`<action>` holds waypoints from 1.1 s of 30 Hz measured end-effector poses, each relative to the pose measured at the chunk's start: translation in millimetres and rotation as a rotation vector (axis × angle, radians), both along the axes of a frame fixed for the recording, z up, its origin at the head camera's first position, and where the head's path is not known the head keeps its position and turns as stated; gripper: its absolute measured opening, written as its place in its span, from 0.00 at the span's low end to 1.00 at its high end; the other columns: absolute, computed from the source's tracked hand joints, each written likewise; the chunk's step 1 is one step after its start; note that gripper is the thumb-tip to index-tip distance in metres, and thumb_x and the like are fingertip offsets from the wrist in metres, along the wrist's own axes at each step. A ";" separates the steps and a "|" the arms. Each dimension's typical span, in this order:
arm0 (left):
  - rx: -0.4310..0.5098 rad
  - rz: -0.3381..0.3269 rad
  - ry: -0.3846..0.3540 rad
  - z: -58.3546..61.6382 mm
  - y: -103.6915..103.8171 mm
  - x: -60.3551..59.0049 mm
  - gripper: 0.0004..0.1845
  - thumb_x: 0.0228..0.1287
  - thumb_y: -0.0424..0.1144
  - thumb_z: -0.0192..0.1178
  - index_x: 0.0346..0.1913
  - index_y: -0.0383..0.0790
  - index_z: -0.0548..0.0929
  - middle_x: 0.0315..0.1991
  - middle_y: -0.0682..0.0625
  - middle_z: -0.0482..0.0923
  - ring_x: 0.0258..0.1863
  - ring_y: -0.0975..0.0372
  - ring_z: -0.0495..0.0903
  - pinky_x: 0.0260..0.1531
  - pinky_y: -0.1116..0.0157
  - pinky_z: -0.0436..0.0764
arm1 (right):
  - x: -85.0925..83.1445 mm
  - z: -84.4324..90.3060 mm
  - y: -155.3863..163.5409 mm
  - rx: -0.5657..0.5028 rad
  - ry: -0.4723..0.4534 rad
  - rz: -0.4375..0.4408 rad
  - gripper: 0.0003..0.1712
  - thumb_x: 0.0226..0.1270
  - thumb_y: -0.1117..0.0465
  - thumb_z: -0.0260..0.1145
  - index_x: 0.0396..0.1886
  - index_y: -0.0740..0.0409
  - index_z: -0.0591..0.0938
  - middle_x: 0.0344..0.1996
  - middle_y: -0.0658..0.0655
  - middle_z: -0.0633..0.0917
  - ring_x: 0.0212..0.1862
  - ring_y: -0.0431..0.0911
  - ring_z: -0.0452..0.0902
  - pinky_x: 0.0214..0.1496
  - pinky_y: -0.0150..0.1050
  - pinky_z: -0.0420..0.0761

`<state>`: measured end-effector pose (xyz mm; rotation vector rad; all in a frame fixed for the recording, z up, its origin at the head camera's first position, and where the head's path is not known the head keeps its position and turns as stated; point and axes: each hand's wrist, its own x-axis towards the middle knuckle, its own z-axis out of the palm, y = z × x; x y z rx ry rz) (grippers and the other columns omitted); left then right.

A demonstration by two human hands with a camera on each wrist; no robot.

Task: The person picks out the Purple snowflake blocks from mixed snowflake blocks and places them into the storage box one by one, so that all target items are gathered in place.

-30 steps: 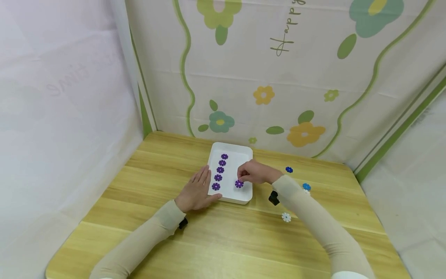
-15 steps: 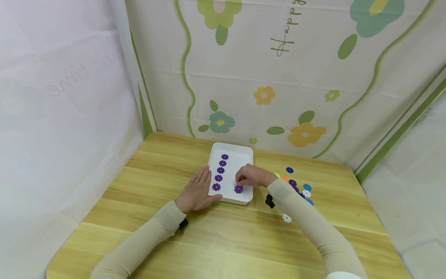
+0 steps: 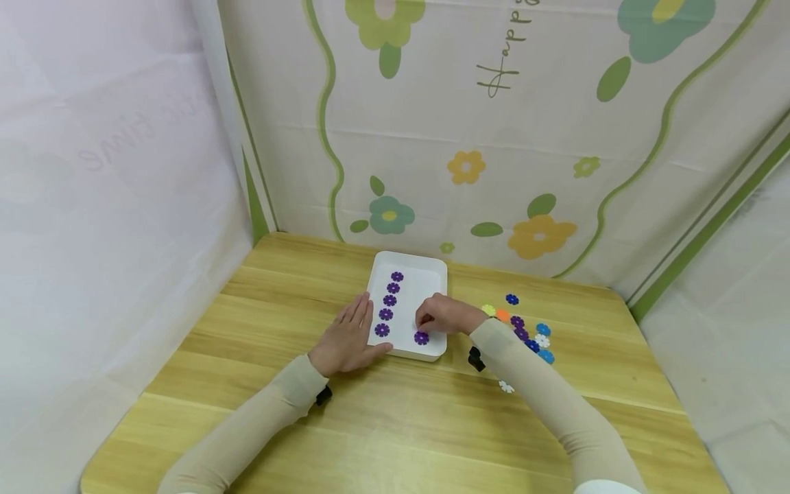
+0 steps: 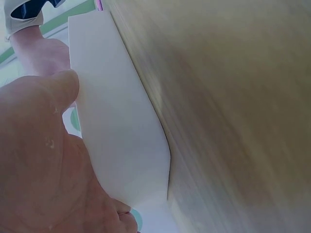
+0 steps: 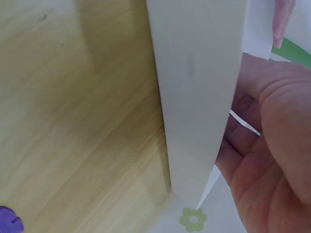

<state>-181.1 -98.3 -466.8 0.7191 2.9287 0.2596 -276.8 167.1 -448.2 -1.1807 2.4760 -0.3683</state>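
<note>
A white rectangular tray (image 3: 420, 281) stands toward the far edge of the wooden desk (image 3: 370, 432). Inside, a row of five purple snowflake discs (image 3: 393, 302) runs along its left edge, and a single purple snowflake disc (image 3: 421, 339) lies near its near right corner. The right hand (image 3: 449, 314) reaches over the tray's right edge with curled fingers, fingertips touching that single disc; I cannot tell whether they pinch it or only press it. The left hand (image 3: 349, 339) grips nothing: its straight fingers rest against the tray's left edge, the thumb by the near left corner. On the desk's right part, partly hidden by the right sleeve (image 3: 543, 387), lie loose snowflake discs (image 3: 532, 346) in yellow-green, orange, purple, blues and white.
</note>
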 end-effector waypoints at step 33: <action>0.013 -0.012 -0.001 -4.0 -0.1 -0.9 0.55 0.79 0.71 0.43 0.83 0.23 0.48 0.86 0.31 0.39 0.87 0.42 0.42 0.86 0.46 0.50 | 73.7 -2.5 134.6 -0.094 0.147 -0.328 0.23 0.70 0.60 0.75 0.61 0.65 0.84 0.55 0.62 0.89 0.57 0.57 0.85 0.59 0.54 0.86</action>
